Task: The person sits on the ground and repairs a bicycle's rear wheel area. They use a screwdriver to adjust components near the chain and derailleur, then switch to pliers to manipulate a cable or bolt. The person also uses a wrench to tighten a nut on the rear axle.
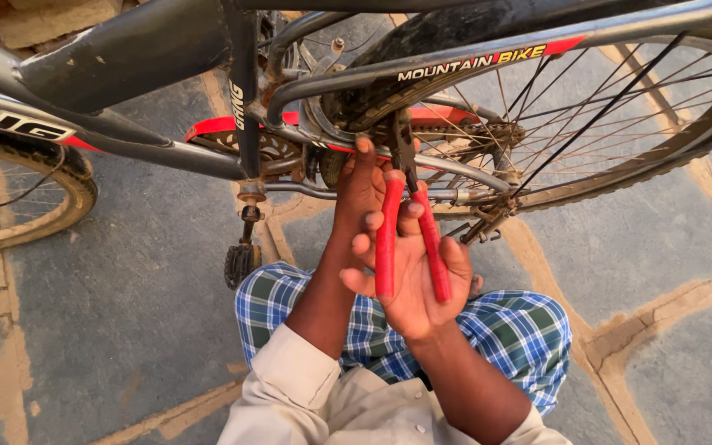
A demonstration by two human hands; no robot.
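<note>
A grey bicycle frame [150, 49] stands in front of me, its rear wheel [620, 156] to the right. My right hand [414, 280] holds pliers with red handles [409, 239], the jaws up at a part on the frame beside the tyre. My left hand [360, 194] reaches up beside the pliers, its fingers touching the frame near the jaws. What the jaws grip is hidden.
A black pedal [239, 264] hangs below the crank, next to a red chain guard [224, 128]. The front wheel [35, 206] shows at the left. My knee in blue checked cloth [521, 330] is below. Grey stone floor with sandy joints [669, 272] lies around.
</note>
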